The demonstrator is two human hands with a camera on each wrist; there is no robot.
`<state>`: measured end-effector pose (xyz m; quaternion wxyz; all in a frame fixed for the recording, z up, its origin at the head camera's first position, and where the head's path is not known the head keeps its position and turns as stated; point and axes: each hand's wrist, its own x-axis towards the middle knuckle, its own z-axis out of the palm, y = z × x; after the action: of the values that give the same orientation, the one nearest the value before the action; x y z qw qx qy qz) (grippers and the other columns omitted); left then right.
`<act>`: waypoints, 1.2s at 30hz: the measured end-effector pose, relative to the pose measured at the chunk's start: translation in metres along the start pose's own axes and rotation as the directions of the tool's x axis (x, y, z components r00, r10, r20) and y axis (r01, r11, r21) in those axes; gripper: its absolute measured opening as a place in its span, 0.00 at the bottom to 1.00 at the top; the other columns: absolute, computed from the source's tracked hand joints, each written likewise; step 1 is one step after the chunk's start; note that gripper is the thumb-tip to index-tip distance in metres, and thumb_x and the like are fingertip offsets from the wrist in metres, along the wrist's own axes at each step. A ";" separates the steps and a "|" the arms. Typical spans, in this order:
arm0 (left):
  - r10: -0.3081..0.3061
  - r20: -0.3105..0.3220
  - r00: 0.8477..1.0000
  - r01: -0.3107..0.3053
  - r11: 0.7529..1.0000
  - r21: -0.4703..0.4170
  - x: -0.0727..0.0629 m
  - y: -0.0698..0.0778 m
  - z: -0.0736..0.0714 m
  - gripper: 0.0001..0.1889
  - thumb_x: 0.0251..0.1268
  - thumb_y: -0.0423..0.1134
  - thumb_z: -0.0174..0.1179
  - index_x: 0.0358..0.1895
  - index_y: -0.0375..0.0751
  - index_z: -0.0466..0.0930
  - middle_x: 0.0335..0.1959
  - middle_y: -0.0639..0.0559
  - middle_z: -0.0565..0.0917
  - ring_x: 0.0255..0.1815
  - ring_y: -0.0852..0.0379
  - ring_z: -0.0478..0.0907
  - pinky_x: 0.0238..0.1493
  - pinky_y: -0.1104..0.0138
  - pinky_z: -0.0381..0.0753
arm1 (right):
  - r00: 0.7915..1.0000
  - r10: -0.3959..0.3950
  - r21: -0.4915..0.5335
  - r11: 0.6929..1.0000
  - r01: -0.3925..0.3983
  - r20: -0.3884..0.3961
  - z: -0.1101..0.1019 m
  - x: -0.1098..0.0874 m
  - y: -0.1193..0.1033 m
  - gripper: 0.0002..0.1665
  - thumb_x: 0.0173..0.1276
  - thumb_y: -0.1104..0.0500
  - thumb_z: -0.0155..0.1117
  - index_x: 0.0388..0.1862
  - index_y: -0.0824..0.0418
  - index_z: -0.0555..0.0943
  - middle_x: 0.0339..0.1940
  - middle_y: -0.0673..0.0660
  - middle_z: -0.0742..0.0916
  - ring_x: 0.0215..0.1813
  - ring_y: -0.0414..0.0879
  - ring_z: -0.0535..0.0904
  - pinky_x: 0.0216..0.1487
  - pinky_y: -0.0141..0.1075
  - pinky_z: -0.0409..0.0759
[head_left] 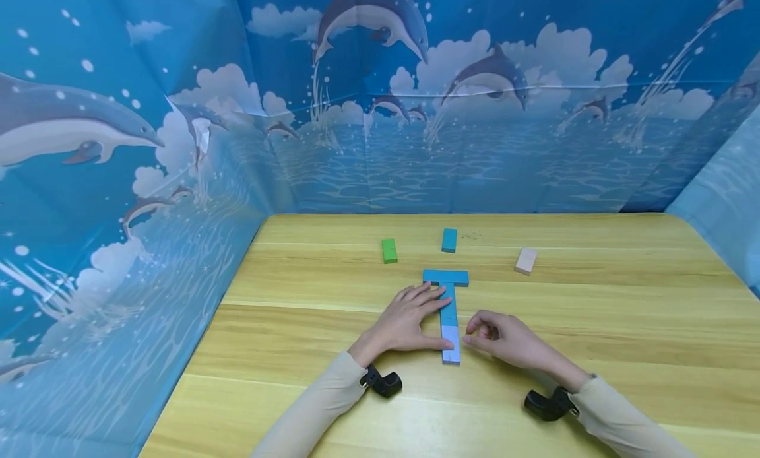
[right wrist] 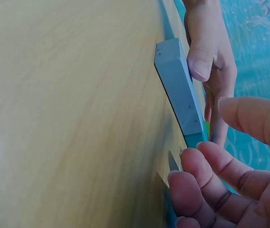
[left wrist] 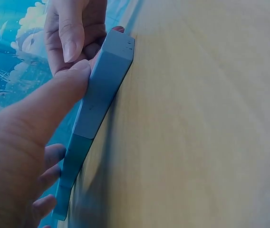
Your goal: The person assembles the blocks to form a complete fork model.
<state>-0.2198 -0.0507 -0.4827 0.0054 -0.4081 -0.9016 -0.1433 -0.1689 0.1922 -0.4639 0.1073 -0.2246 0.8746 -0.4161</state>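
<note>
Flat blocks form a T on the table in the head view. A blue block (head_left: 448,274) lies crosswise at the top, blue pieces (head_left: 450,315) make the stem, and a lilac block (head_left: 451,335) ends it nearest me. My left hand (head_left: 404,321) spreads over the stem from the left, its fingertips at the blue part and its thumb resting on the lilac block. Just right of the lilac block is my right hand (head_left: 507,339), loosely curled and holding nothing. A gap shows between its thumb and fingers (right wrist: 199,168) in the right wrist view.
Beyond the T lie a green block (head_left: 388,251), a single blue block (head_left: 449,240) and a pale pink block (head_left: 525,261). Dolphin-print sheeting (head_left: 380,161) rises behind the wooden table (head_left: 623,332) and along its sides.
</note>
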 end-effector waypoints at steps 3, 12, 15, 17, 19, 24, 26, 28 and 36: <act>-0.005 0.000 1.000 0.005 1.000 -0.005 0.000 0.000 0.001 0.45 0.54 0.71 0.55 0.73 0.53 0.60 0.74 0.56 0.57 0.74 0.53 0.46 0.70 0.57 0.46 | 1.000 0.012 0.028 1.000 -0.012 -0.003 -0.002 -0.003 0.002 0.12 0.67 0.50 0.63 0.40 0.58 0.78 0.26 0.50 0.77 0.21 0.39 0.70 0.22 0.31 0.69; -0.011 -0.002 1.000 0.011 0.999 -0.039 0.000 -0.002 0.003 0.45 0.55 0.72 0.54 0.73 0.53 0.60 0.74 0.56 0.56 0.73 0.55 0.50 0.69 0.57 0.51 | 0.999 0.028 0.036 0.999 -0.027 -0.025 -0.005 -0.005 0.003 0.12 0.67 0.50 0.63 0.38 0.59 0.78 0.25 0.50 0.77 0.21 0.39 0.70 0.21 0.31 0.69; -0.016 -0.003 1.000 0.016 0.997 -0.080 0.000 -0.001 0.004 0.45 0.55 0.71 0.55 0.73 0.52 0.60 0.74 0.56 0.55 0.72 0.56 0.51 0.68 0.57 0.53 | 0.999 0.034 0.035 0.999 -0.033 -0.022 -0.005 -0.005 0.004 0.12 0.67 0.50 0.63 0.38 0.59 0.78 0.25 0.50 0.77 0.20 0.39 0.71 0.21 0.31 0.69; -0.022 -0.004 1.000 0.021 0.994 -0.104 0.000 -0.001 0.005 0.45 0.55 0.70 0.56 0.73 0.52 0.60 0.74 0.55 0.56 0.72 0.56 0.51 0.68 0.57 0.53 | 0.999 0.036 0.036 0.999 -0.035 -0.020 -0.006 -0.005 0.005 0.12 0.67 0.50 0.63 0.37 0.59 0.78 0.25 0.50 0.77 0.20 0.39 0.71 0.21 0.31 0.69; -0.027 -0.007 1.000 0.026 0.993 -0.118 0.000 -0.002 0.006 0.45 0.54 0.70 0.56 0.73 0.52 0.60 0.73 0.55 0.56 0.72 0.56 0.52 0.68 0.57 0.53 | 0.999 0.038 0.036 0.999 -0.037 -0.019 -0.006 -0.004 0.006 0.13 0.67 0.50 0.64 0.37 0.59 0.78 0.25 0.51 0.77 0.21 0.40 0.71 0.21 0.31 0.69; -0.037 -0.007 0.999 0.035 0.991 -0.129 0.001 -0.004 0.008 0.45 0.53 0.69 0.59 0.73 0.54 0.60 0.73 0.56 0.57 0.71 0.56 0.52 0.68 0.58 0.53 | 0.999 0.045 0.032 0.998 -0.044 -0.021 -0.008 -0.003 0.008 0.13 0.67 0.50 0.64 0.37 0.59 0.79 0.24 0.50 0.77 0.21 0.40 0.71 0.21 0.30 0.69; -0.038 -0.009 0.999 0.036 0.990 -0.137 0.001 -0.004 0.008 0.45 0.52 0.69 0.60 0.72 0.54 0.60 0.72 0.56 0.57 0.71 0.56 0.53 0.67 0.58 0.53 | 0.999 0.046 0.026 0.999 -0.046 -0.025 -0.009 -0.003 0.008 0.13 0.67 0.50 0.64 0.37 0.58 0.79 0.24 0.50 0.77 0.21 0.39 0.70 0.21 0.31 0.68; -0.038 -0.012 0.999 0.036 0.989 -0.146 0.002 -0.004 0.008 0.45 0.52 0.68 0.61 0.72 0.54 0.60 0.72 0.56 0.58 0.71 0.56 0.53 0.67 0.58 0.54 | 0.999 0.045 0.015 0.999 -0.044 -0.031 -0.011 -0.003 0.008 0.12 0.67 0.49 0.63 0.37 0.58 0.79 0.24 0.49 0.78 0.22 0.39 0.70 0.22 0.31 0.68; -0.046 0.000 0.999 0.045 0.987 -0.153 0.002 -0.003 0.007 0.45 0.51 0.69 0.60 0.73 0.55 0.60 0.72 0.57 0.57 0.71 0.56 0.53 0.66 0.58 0.54 | 0.997 0.060 0.007 0.998 -0.060 -0.048 -0.016 -0.002 0.010 0.11 0.68 0.51 0.63 0.37 0.58 0.79 0.23 0.50 0.78 0.22 0.40 0.71 0.22 0.31 0.68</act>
<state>-0.2229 -0.0497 -0.4900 -0.0277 -0.3863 -0.8970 -0.2129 -0.1765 0.2093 -0.4612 0.0995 -0.1879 0.8821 -0.4204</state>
